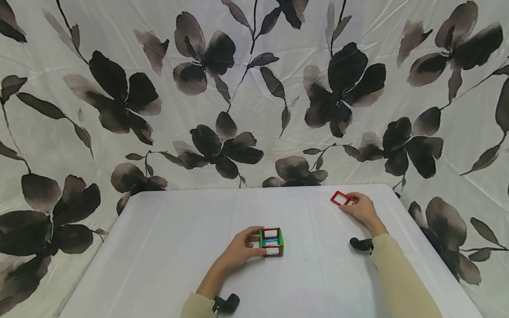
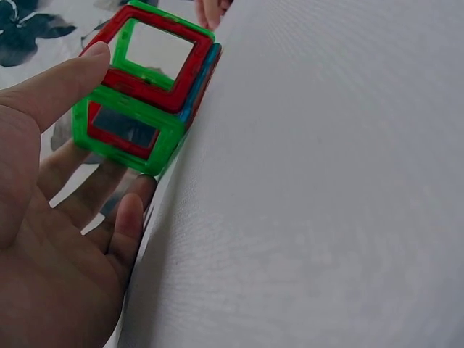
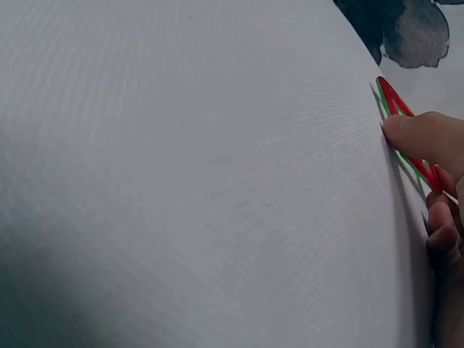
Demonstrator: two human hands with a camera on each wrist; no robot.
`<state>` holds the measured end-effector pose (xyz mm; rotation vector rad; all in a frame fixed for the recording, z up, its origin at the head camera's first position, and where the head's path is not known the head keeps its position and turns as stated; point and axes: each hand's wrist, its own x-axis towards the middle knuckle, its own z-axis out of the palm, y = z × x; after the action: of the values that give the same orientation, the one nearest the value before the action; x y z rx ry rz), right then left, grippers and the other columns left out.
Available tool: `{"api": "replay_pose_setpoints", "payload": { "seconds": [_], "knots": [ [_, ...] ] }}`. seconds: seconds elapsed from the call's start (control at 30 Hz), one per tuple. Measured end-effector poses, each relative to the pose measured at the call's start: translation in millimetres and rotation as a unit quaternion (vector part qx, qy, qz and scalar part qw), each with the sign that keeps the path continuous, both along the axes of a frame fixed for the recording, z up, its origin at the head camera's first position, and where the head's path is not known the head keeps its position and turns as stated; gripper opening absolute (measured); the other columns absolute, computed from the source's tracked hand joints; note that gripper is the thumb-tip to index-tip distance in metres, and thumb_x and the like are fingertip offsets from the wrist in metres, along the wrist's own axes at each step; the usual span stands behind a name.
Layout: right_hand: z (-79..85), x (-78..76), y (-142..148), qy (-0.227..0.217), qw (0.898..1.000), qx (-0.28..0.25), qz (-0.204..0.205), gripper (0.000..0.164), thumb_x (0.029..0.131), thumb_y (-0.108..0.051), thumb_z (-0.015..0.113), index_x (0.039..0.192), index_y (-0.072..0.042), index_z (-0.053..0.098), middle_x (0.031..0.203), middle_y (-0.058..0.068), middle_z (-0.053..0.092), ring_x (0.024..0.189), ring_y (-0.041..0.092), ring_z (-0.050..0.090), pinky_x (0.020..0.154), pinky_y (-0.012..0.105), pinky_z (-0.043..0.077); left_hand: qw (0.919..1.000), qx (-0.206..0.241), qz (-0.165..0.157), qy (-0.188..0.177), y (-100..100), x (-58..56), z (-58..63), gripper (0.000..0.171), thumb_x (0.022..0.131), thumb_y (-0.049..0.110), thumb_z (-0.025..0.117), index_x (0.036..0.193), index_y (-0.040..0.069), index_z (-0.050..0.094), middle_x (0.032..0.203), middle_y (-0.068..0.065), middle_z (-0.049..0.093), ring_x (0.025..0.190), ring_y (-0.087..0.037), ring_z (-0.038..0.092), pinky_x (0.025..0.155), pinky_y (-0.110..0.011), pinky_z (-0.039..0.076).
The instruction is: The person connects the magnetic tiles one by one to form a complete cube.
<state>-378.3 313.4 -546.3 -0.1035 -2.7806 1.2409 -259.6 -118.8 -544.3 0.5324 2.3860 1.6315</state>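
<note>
In the head view, my left hand (image 1: 238, 249) grips a small box of magnetic tiles (image 1: 281, 242) from its left side, near the table's middle. The box has green sides with red and blue frames. Up close in the left wrist view, the thumb lies on a red square tile (image 2: 145, 96) above a green one (image 2: 170, 139); other fingers are partly behind the box. Toward the far right corner, my right hand (image 1: 362, 210) pinches a red square magnetic tile (image 1: 334, 196) by its edge. Green also shows along this tile (image 3: 389, 93) in the right wrist view.
A white-covered table (image 1: 179, 221) spans the lower head view, its far edge meeting a flower-patterned cloth (image 1: 278, 110). Black wrist-worn devices show at the left wrist (image 1: 228, 304) and the right wrist (image 1: 359, 244).
</note>
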Motion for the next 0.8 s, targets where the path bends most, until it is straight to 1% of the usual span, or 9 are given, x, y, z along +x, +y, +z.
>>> {"api": "replay_pose_setpoints", "payload": {
  "seconds": [0.1,0.23,0.37,0.47,0.63,0.67,0.8],
  "knots": [
    [0.3,1.3,-2.4,0.006,1.0,-0.015,0.005,0.061,0.08,-0.024,0.08,0.128,0.005,0.054,0.105,0.017,0.055,0.089,0.025,0.046,0.073,0.035,0.038,1.0,-0.001,0.003,0.0,-0.2,0.0,-0.1,0.062,0.084,0.022,0.078,0.139,0.014,0.05,0.131,-0.005,0.056,0.115,-0.023,0.057,0.092,-0.042,0.044],
    [1.6,3.5,-5.5,0.003,1.0,-0.021,0.009,0.062,0.081,-0.024,0.079,0.129,0.006,0.053,0.112,0.02,0.055,0.092,0.026,0.047,0.075,0.036,0.039,1.0,0.001,0.003,-0.006,0.0,0.4,1.7,0.063,0.084,0.022,0.079,0.139,0.013,0.05,0.131,-0.004,0.056,0.114,-0.022,0.057,0.092,-0.042,0.044],
    [4.2,8.6,-9.0,-0.002,1.0,-0.013,0.021,0.061,0.081,-0.025,0.08,0.128,0.004,0.054,0.109,0.019,0.056,0.091,0.026,0.05,0.073,0.034,0.041,1.0,0.004,-0.002,-0.008,0.0,1.0,1.0,0.065,0.084,0.022,0.079,0.14,0.011,0.049,0.133,-0.005,0.055,0.114,-0.021,0.057,0.092,-0.042,0.044],
    [7.7,15.4,-15.4,0.007,0.999,-0.011,0.048,0.06,0.08,-0.025,0.081,0.126,0.004,0.055,0.108,0.019,0.057,0.093,0.027,0.052,0.072,0.034,0.043,1.0,0.006,-0.002,-0.008,-0.2,1.0,-0.4,0.065,0.084,0.022,0.078,0.141,0.01,0.049,0.134,-0.006,0.054,0.114,-0.022,0.057,0.092,-0.043,0.044],
    [16.0,31.3,-36.8,0.036,0.994,-0.017,0.102,0.058,0.078,-0.023,0.082,0.124,0.003,0.056,0.114,0.019,0.057,0.099,0.032,0.055,0.076,0.038,0.045,0.9999,0.008,0.0,-0.009,-0.5,0.9,-2.2,0.065,0.084,0.022,0.079,0.141,0.012,0.049,0.135,-0.005,0.054,0.114,-0.021,0.057,0.093,-0.044,0.043],
    [18.1,34.9,-42.1,0.042,0.993,-0.02,0.112,0.057,0.078,-0.022,0.082,0.123,0.002,0.057,0.114,0.018,0.057,0.099,0.032,0.055,0.077,0.039,0.045,0.9999,0.01,0.0,-0.012,0.3,3.1,2.3,0.065,0.084,0.02,0.078,0.141,0.011,0.049,0.135,-0.006,0.054,0.115,-0.023,0.056,0.093,-0.045,0.043],
    [22.2,47.1,-63.1,0.059,0.988,-0.031,0.141,0.054,0.075,-0.016,0.084,0.12,0.0,0.06,0.112,0.015,0.059,0.097,0.03,0.057,0.075,0.039,0.047,0.9999,0.007,-0.002,-0.015,0.3,3.4,3.4,0.065,0.084,0.019,0.078,0.141,0.012,0.049,0.135,-0.005,0.053,0.115,-0.023,0.056,0.094,-0.045,0.043]
  ]
}}
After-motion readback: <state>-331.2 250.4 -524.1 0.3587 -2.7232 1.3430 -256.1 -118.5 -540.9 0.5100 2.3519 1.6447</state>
